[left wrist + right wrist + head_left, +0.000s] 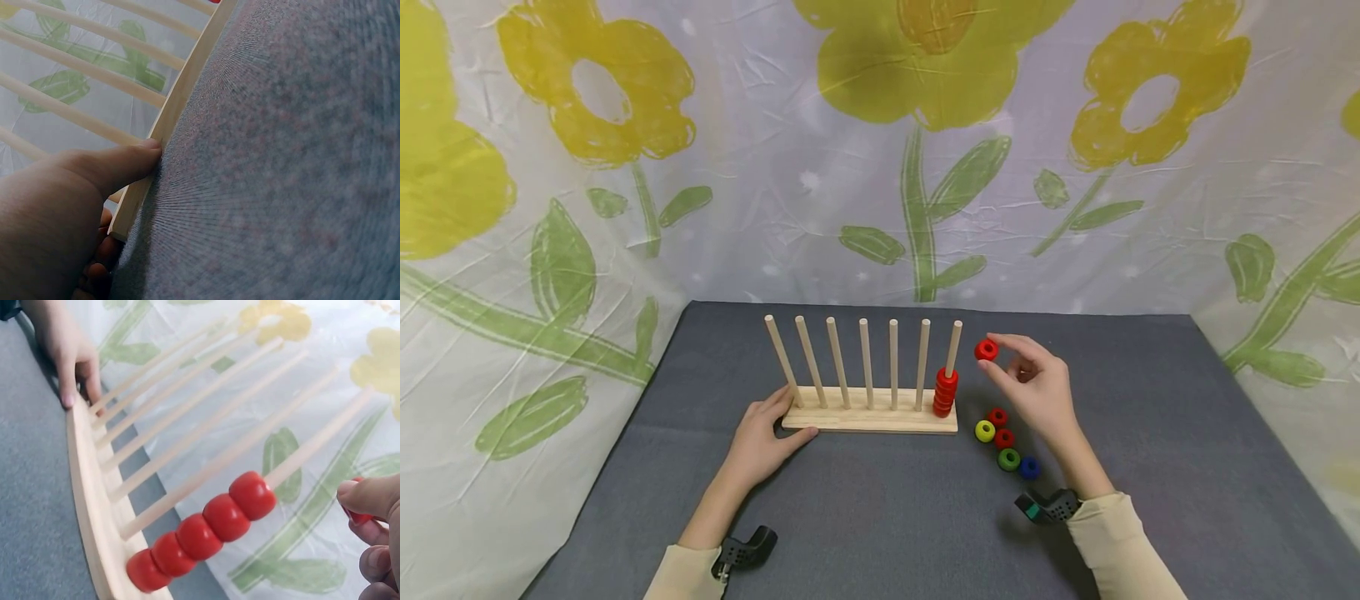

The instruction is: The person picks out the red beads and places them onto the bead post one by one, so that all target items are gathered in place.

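Note:
A light wooden base (865, 423) carries several upright pegs in a row. Red beads (199, 536) are stacked on its rightmost peg, while the other pegs are bare. At the left end of the base, my left hand (762, 442) grips the board, thumb along the front edge and fingers round the end. My right hand (1037, 387) pinches a loose red bead (987, 350) between thumb and fingertip, raised just right of the rightmost peg's top. In the right wrist view, the fingers hide most of that bead.
Below the right hand lie two red beads (1004, 438), a yellow bead (985, 431), a green bead (1009, 460) and a blue bead (1030, 468). They rest on a dark grey cloth (880, 517). Behind the table hangs a flower-printed curtain (760, 233).

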### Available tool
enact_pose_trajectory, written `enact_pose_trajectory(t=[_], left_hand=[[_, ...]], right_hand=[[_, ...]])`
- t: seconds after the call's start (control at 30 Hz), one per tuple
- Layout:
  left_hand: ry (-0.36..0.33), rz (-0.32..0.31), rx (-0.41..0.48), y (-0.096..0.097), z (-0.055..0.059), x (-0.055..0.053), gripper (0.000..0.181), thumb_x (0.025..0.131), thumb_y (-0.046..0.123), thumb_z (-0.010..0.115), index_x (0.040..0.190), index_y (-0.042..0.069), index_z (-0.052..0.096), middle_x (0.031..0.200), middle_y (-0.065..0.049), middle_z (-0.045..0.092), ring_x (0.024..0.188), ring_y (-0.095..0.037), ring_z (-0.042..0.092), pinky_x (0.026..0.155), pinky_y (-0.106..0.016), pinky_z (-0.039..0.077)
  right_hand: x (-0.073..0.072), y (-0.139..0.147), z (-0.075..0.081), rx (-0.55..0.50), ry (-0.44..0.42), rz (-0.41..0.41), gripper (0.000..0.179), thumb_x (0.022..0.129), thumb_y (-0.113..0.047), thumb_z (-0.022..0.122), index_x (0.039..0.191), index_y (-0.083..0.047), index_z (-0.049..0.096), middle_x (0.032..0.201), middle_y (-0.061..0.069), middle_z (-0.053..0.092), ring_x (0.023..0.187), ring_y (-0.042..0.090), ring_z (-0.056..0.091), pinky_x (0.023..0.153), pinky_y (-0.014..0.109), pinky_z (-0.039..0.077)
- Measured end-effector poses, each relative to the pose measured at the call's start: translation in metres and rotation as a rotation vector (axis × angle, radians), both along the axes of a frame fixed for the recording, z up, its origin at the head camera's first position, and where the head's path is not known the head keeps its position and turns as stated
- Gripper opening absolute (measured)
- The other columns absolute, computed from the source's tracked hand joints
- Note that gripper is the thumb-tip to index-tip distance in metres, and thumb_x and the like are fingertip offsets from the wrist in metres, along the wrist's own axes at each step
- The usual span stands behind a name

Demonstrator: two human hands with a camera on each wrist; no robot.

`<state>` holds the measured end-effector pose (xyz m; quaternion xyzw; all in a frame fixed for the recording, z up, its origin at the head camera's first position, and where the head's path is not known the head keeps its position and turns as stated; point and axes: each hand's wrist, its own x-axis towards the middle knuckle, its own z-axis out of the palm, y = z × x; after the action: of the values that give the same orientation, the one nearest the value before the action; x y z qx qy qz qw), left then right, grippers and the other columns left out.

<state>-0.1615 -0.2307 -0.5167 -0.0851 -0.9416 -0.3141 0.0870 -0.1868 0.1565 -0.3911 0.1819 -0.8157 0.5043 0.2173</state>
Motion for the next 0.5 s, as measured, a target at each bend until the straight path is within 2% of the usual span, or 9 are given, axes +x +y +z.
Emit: enact_pose_trajectory(t=[0.23, 0.5], left_hand=[[-0.001, -0.001, -0.001, 0.000, 0.000, -0.001, 0.081, 0.087, 0.038, 0.082, 0.148, -0.004, 0.049, 0.153, -0.023, 0.043, 0.124, -0.043, 0.048, 0.098, -0.060, 0.041], [-0.005, 0.004, 0.007, 0.000, 0.001, 0.000, 0.080, 0.088, 0.039, 0.081, 0.148, -0.003, 0.048, 0.153, -0.023, 0.043, 0.124, -0.043, 0.047, 0.098, -0.060, 0.040]], right_hand=[[-0.002, -0.003, 0.005, -0.030, 0.006, 0.008, 0.034, 0.084, 0.005, 0.081, 0.118, -0.001, 0.075, 0.096, 0.011, 0.066, 0.051, 0.019, 0.041, 0.046, 0.024, 0.032], [-0.005, -0.006, 0.014, -0.099, 0.034, 0.035, 0.034, 0.085, 0.007, 0.079, 0.118, 0.003, 0.074, 0.091, 0.012, 0.064, 0.050, 0.018, 0.040, 0.046, 0.024, 0.032]])
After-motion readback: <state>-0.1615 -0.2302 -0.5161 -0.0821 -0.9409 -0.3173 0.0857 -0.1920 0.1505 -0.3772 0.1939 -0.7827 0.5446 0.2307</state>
